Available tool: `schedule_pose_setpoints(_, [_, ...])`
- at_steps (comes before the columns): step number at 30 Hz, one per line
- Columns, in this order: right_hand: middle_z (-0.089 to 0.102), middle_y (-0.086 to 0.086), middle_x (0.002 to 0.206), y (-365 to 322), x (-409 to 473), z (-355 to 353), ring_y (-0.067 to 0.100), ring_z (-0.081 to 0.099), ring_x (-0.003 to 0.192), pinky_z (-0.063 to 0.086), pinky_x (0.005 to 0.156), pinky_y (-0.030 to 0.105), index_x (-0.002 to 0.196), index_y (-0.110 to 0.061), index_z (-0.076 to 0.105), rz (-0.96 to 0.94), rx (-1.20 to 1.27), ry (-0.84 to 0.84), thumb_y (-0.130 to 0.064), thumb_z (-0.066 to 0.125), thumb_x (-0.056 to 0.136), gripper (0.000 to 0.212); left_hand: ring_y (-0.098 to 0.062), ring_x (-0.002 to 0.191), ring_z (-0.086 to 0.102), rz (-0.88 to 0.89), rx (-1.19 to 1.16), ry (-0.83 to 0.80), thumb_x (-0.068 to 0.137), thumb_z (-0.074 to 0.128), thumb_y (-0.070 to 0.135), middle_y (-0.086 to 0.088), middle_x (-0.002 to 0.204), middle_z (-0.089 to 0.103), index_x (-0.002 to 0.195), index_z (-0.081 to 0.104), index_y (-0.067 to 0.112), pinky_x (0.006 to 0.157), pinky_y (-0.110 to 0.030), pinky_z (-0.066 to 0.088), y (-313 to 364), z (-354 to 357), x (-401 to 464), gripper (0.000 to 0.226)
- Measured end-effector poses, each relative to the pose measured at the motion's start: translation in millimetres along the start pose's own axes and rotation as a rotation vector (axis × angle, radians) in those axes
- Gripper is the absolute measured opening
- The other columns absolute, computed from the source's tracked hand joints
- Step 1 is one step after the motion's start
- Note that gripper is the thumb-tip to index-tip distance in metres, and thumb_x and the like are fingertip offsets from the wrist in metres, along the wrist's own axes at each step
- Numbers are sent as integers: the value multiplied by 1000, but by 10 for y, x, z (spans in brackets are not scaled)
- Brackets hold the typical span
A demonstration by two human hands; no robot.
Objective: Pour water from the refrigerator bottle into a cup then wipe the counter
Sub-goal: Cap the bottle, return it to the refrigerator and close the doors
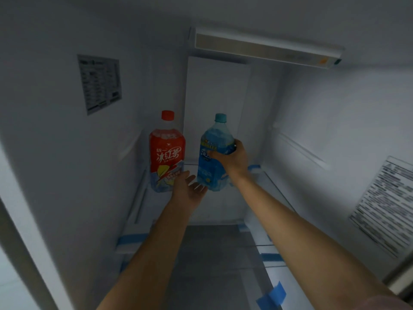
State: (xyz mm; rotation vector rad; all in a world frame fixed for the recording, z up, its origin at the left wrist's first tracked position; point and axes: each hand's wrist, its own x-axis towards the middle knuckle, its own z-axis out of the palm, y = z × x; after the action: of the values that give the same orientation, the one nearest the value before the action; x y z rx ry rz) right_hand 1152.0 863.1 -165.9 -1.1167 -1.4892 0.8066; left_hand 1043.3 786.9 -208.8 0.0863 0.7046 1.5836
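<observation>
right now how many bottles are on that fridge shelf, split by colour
red bottle, red cap, standing untouched: 1
blue bottle, teal cap, gripped by the right hand: 1
total: 2 bottles
The left hand reaches open-palmed toward the blue bottle's base.

Dim, bluish light all through here. The light strip (266, 49) up top looks pale, barely glowing. Below it, everything's soft and slightly blurred; printed labels unreadable. Wide-angle bending curves the walls toward the edges.

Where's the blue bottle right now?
In the head view, the blue bottle stands mid-frame on the fridge shelf, right of the red bottle, gripped by the right hand.
</observation>
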Motion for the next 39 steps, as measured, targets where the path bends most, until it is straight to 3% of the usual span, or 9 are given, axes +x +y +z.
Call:
schedule_pose_setpoints(10, [57,-3,119,8,-13,-89,11,57,102,50,84,25,131,-16,41,34,37,-113,-27,87,66,80,-28,89,52,4,99,21,96,48,26,-15,100,51,93,53,6,100,-40,41,-18,-105,100,21])
schedule_pose_setpoints(15, [58,2,127,-130,-30,-282,12,57,103,49,86,26,118,-19,44,66,-120,-294,-26,87,67,67,-24,78,50,46,222,32,93,50,17,-12,88,47,85,44,10,71,-34,47,-21,52,-16,13])
schedule_pose_setpoints(18, [54,7,130,-259,-112,-444,18,54,111,45,84,24,128,-9,45,87,-319,-356,-22,79,76,63,-21,91,50,90,522,26,94,49,16,-7,92,48,95,51,8,84,-33,44,-46,182,-182,7])
schedule_pose_setpoints(20, [47,11,137,-300,-219,-541,24,48,123,42,88,25,137,-1,40,49,-499,-352,-23,68,86,61,-22,102,48,152,809,63,96,49,19,-7,107,49,118,50,5,89,-31,41,-62,272,-317,27])
schedule_pose_setpoints(24, [47,19,137,-312,-577,-754,33,48,122,41,98,34,130,1,47,-66,-690,-253,-26,44,98,42,-25,91,51,488,1423,86,97,44,16,-10,99,55,104,55,4,66,-20,40,-107,317,-652,18])
schedule_pose_setpoints(27, [58,21,113,-300,-894,-902,36,57,103,48,81,39,99,1,57,-156,-758,-196,-22,39,97,29,-34,101,56,750,1713,85,93,46,15,-18,117,57,121,52,4,75,-34,47,-215,140,-935,30])
schedule_pose_setpoints(30, [62,21,104,-308,-1245,-1041,36,59,94,45,70,35,97,1,60,-272,-866,-139,-20,40,95,29,-34,110,51,905,2035,81,92,45,16,-17,126,49,126,47,3,79,-40,47,-341,-20,-1267,36])
schedule_pose_setpoints(35, [65,21,100,-289,-1813,-1248,37,58,93,45,74,39,99,2,64,-487,-892,-37,-16,47,93,26,-33,119,44,1133,2247,158,94,44,23,-14,129,48,131,45,5,93,-43,42,-447,-136,-1804,41])
schedule_pose_setpoints(39, [67,17,89,-302,-2219,-1366,36,61,82,49,70,39,94,-1,67,-568,-898,48,-16,50,89,23,-39,98,58,1332,2222,134,82,59,15,-18,104,61,108,61,-1,84,-46,48,-548,-259,-2133,31])
